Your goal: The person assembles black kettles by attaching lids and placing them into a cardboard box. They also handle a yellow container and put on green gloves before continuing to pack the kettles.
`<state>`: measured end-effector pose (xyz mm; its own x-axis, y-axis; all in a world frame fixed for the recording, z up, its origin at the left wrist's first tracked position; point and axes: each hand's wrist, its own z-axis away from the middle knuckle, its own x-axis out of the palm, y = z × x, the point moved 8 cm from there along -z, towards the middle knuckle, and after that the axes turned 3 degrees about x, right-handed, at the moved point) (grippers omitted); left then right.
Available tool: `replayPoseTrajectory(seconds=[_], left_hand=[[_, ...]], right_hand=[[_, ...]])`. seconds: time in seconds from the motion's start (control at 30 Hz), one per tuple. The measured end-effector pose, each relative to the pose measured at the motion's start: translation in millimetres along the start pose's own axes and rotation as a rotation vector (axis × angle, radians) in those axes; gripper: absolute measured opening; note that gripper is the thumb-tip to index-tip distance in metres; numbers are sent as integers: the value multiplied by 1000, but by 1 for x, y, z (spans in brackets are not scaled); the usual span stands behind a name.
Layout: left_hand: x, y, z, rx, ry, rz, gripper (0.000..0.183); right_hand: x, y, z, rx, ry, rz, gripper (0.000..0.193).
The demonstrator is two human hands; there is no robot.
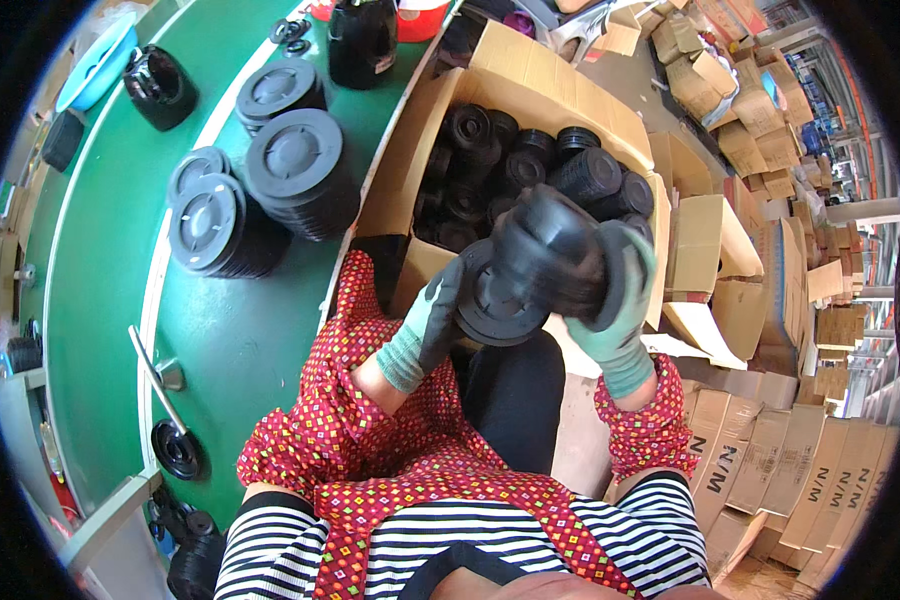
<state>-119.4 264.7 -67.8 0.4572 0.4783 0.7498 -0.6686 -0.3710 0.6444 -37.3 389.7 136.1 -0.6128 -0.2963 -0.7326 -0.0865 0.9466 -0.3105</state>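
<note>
Both my hands wear green work gloves with dark palms. My left hand (434,312) grips the edge of a round black plastic disc (502,312), its flat face turned up. My right hand (618,305) is closed around a stack of black plastic discs (553,250), tilted and smeared by motion. The stack overlaps the left hand's disc; whether they touch I cannot tell. Just beyond my hands is an open cardboard box (550,78) with many similar black stacks (525,165) inside.
Left of me runs a green work table (235,330) bearing stacks of black discs (298,160), black containers (362,45) and a pale blue basin (100,60). A metal rod (157,380) rises beside it. Flattened cartons (760,455) and open boxes (710,250) stand at right.
</note>
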Motion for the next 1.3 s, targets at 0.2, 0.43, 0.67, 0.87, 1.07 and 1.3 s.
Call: replayPoseTrajectory(seconds=[0.2, 0.43, 0.67, 0.87, 1.07, 1.3], left_hand=[[27, 22, 60, -112, -67, 324, 72], [22, 27, 116, -95, -16, 514, 69], [0, 67, 151, 150, 12, 313, 64], [-48, 119, 189, 546, 154, -107, 59], [-129, 140, 228, 628, 478, -226, 47], [-197, 160, 238, 688, 681, -57, 56]], right_hand=[[3, -82, 11, -366, -249, 6, 82], [0, -152, 6, -351, -487, -234, 91], [10, -169, 24, -259, -338, -365, 57], [58, -187, 15, 242, -188, -717, 95], [155, -206, 17, 397, -608, -1112, 113], [266, -227, 19, 317, -644, -1267, 110]])
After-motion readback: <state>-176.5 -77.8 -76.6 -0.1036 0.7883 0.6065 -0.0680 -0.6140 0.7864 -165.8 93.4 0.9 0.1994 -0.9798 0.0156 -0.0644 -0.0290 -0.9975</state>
